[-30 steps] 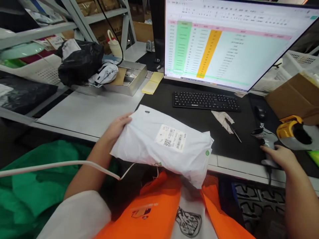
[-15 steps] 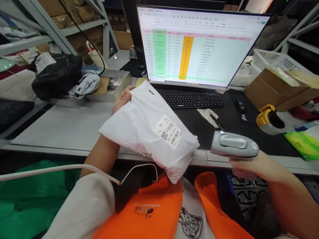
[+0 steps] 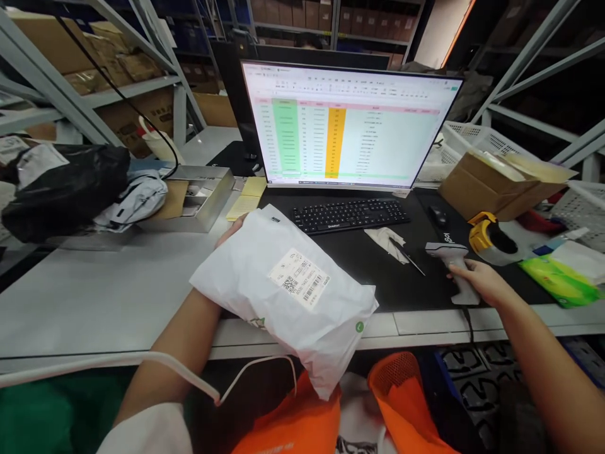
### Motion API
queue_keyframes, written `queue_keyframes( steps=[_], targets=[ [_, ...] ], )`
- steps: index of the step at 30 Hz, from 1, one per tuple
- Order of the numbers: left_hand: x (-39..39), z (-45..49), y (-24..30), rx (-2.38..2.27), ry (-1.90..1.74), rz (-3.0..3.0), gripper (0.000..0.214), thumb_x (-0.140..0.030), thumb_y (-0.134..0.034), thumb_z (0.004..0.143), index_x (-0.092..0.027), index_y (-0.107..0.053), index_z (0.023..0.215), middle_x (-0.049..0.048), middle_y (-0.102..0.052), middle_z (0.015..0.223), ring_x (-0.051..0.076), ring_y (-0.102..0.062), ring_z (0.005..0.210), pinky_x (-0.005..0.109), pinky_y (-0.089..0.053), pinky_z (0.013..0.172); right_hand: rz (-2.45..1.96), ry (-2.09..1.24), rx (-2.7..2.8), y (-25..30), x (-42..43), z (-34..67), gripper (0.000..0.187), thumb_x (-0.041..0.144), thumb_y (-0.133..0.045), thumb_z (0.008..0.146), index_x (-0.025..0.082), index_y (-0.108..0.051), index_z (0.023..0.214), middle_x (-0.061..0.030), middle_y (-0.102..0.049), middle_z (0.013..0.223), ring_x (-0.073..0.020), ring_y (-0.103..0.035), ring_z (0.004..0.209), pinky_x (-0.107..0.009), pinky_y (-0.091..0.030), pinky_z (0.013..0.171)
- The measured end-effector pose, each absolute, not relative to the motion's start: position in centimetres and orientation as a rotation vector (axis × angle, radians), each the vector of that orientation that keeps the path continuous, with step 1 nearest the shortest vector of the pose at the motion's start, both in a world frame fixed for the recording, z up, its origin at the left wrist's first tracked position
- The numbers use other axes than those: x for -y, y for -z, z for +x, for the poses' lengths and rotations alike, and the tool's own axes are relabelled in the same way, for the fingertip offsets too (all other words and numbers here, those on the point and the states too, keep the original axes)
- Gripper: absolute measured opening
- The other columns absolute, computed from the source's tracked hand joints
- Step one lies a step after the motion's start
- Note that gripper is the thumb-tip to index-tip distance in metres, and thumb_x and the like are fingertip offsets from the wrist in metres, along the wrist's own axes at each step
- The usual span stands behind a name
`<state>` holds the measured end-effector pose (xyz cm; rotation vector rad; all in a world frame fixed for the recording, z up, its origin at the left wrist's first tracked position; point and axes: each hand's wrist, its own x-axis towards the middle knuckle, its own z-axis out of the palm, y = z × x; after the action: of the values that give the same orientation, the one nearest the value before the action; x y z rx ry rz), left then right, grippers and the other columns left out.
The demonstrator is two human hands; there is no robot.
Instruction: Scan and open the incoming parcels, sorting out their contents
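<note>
My left hand (image 3: 232,229) grips the far edge of a white plastic mailer parcel (image 3: 288,296) and holds it tilted over the desk's front edge. A shipping label with barcodes (image 3: 299,278) faces up on the parcel. To the right, my right hand (image 3: 477,280) rests on the grey handheld barcode scanner (image 3: 451,260), which stands on the black desk mat (image 3: 392,277); the fingers curl round its handle.
A monitor (image 3: 347,126) with a spreadsheet stands behind a black keyboard (image 3: 348,215). A mouse (image 3: 438,216), yellow tape dispenser (image 3: 489,239), cardboard box (image 3: 486,183) and green packet (image 3: 560,277) lie right. A metal tray (image 3: 198,202) and black bag (image 3: 61,189) sit left. Orange bags (image 3: 401,391) hang below.
My right hand has lowered the scanner from beside the parcel's label back onto the black mat. The parcel has dropped slightly and lies flatter. The camera view has tilted up.
</note>
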<state>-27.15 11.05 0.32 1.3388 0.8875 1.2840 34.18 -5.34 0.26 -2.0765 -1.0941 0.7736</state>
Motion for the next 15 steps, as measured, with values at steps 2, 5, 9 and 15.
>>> queue_keyframes(
  steps=[2,5,9,15],
  targets=[
    [-11.2,-28.0,-0.6,-0.856,-1.308,1.288,0.061,-0.064,-0.069,0.091,-0.028,-0.060,0.140,0.0006,-0.062,0.153,0.029,-0.056,0.142,0.040,-0.051,0.113,-2.218,-0.416,1.190,1.5,5.5,37.0,0.041,0.062,-0.074,0.070,0.023,-0.071,0.082,-0.0171,-0.076,0.088,-0.0417,-0.072,0.089,-0.054,-0.060,0.077],
    [-11.1,-29.2,-1.7,-0.833,-1.361,1.246,0.066,-0.055,-0.089,0.074,-0.030,-0.067,0.131,-0.0026,-0.047,0.168,0.031,-0.036,0.159,0.041,-0.039,0.126,-2.270,0.130,1.371,2.3,6.1,37.3,0.029,0.054,-0.065,0.080,0.026,-0.072,0.080,-0.0190,-0.074,0.096,-0.0444,-0.069,0.107,-0.059,-0.055,0.096],
    [-11.1,-30.4,-2.8,-0.874,-1.249,1.424,0.043,-0.058,-0.085,0.078,-0.028,-0.077,0.108,-0.0001,-0.044,0.170,0.036,-0.024,0.165,0.048,-0.019,0.136,-2.099,0.134,1.689,0.9,2.6,30.5,0.032,0.041,-0.056,0.093,0.020,-0.077,0.101,-0.0165,-0.076,0.112,-0.0343,-0.070,0.111,-0.048,-0.055,0.103],
    [-11.2,-31.4,-3.0,-0.952,-1.169,1.415,0.047,-0.059,-0.085,0.077,-0.032,-0.079,0.115,-0.0012,-0.042,0.171,0.038,-0.024,0.164,0.051,-0.020,0.136,-2.095,0.016,1.993,0.1,-9.3,21.6,0.043,0.025,-0.046,0.102,0.012,-0.070,0.135,-0.0176,-0.067,0.141,-0.0294,-0.057,0.133,-0.041,-0.044,0.114]
  ],
)
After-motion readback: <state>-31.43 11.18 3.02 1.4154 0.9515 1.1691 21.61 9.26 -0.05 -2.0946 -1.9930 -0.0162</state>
